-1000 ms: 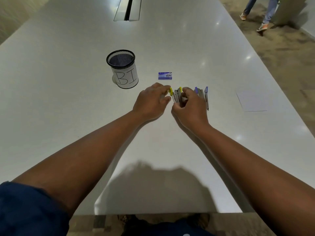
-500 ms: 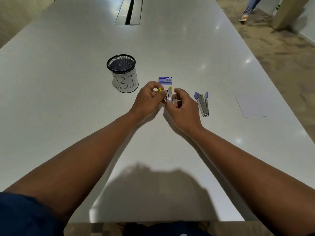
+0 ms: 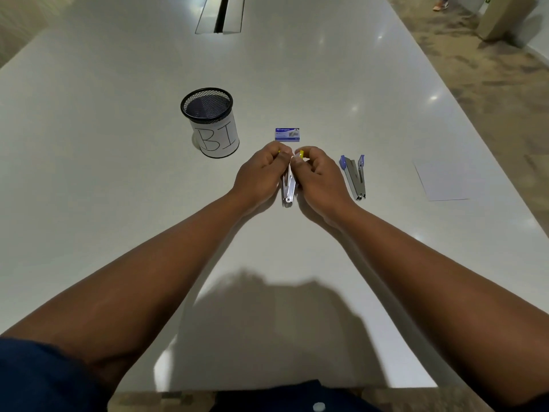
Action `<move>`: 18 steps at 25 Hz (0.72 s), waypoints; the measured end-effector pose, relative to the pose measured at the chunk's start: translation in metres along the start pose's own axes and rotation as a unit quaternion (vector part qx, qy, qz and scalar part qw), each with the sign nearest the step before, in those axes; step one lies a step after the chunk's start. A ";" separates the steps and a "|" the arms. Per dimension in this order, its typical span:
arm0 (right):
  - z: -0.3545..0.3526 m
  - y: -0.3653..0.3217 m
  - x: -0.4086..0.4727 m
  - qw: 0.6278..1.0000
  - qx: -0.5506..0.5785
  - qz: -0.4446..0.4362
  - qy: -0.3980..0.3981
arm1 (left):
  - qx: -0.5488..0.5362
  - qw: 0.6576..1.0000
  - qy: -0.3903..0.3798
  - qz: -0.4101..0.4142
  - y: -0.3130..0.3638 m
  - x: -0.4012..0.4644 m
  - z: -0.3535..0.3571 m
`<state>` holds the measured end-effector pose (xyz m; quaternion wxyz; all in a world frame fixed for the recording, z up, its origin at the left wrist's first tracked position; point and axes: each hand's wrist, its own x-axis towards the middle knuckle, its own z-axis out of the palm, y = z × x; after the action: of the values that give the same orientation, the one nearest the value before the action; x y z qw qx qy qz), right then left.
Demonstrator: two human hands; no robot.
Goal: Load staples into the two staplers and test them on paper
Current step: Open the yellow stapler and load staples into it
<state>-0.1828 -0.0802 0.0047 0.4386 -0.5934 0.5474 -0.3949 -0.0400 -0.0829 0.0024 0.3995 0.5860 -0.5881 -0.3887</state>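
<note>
Yellow-tipped stapler (image 3: 288, 185) is held between both hands just above the pale worktop (image 3: 118, 203), its hinge end pointing toward the person. Fingers of the left hand (image 3: 261, 176) and right hand (image 3: 319, 176) are curled round its far end, pinching the two arms. Whether staples are already inside cannot be told. Purple-tipped stapler (image 3: 355, 178) lies splayed open just right of the hands; the staple box (image 3: 287, 134) sits just beyond them; the paper (image 3: 442, 181) lies well to the right. Judged risk: the sprung arms may snap shut on a fingertip, or the small metal body may slip from the pinch.
</note>
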 end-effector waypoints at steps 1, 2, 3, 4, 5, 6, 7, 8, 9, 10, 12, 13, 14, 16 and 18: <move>0.000 0.001 0.002 1.000 -0.012 0.001 0.004 | 0.022 1.000 0.008 -0.004 -0.001 0.000 0.001; 0.000 0.001 0.004 1.000 -0.021 0.001 0.010 | 0.046 0.999 0.013 -0.007 -0.002 0.001 0.003; 0.000 0.002 0.005 1.000 -0.026 -0.001 0.014 | 0.066 0.998 0.016 -0.005 -0.003 0.001 0.004; 0.001 0.004 0.005 0.999 -0.029 -0.004 0.014 | 0.083 0.996 0.022 0.003 -0.005 0.002 0.004; 0.001 0.005 0.004 1.000 -0.026 -0.006 0.012 | 0.096 0.995 0.027 0.011 -0.008 0.002 0.005; 0.002 0.006 0.004 1.000 -0.016 -0.007 0.010 | 0.101 0.994 0.030 0.017 -0.009 0.002 0.005; 0.003 0.007 0.004 1.000 -0.004 -0.009 0.009 | 0.089 0.995 0.029 0.021 -0.010 0.003 0.005; 0.003 0.006 0.004 1.000 -0.001 -0.013 0.009 | 0.078 0.996 0.026 0.023 -0.012 0.003 0.006; 0.003 0.006 0.004 1.000 -0.008 -0.019 0.010 | 0.082 0.996 0.026 0.030 -0.013 0.004 0.005; 0.003 0.005 0.004 0.999 -0.022 -0.027 0.010 | 0.095 0.995 0.025 0.033 -0.013 0.004 0.005; 0.002 0.004 0.003 0.998 -0.044 -0.040 0.015 | 0.084 0.996 0.026 0.030 -0.011 0.002 0.004; 0.002 0.004 0.002 0.998 -0.043 -0.040 0.019 | 0.074 0.996 0.029 0.027 -0.010 0.001 0.004; 0.002 0.002 0.001 0.998 -0.040 -0.037 0.024 | 0.077 0.996 0.033 0.029 -0.009 0.001 0.004; 0.000 0.001 -0.002 0.998 -0.035 -0.035 0.026 | 0.107 0.992 0.042 0.044 -0.006 -0.001 0.003; -0.003 0.000 -0.003 0.998 -0.041 -0.049 0.022 | 0.130 0.989 0.048 0.060 -0.004 -0.002 0.003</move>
<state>-0.1856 -0.0778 0.0057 0.3820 -0.6281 0.5428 -0.4062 -0.0407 -0.0805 -0.0025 0.3705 0.6148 -0.6476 -0.2556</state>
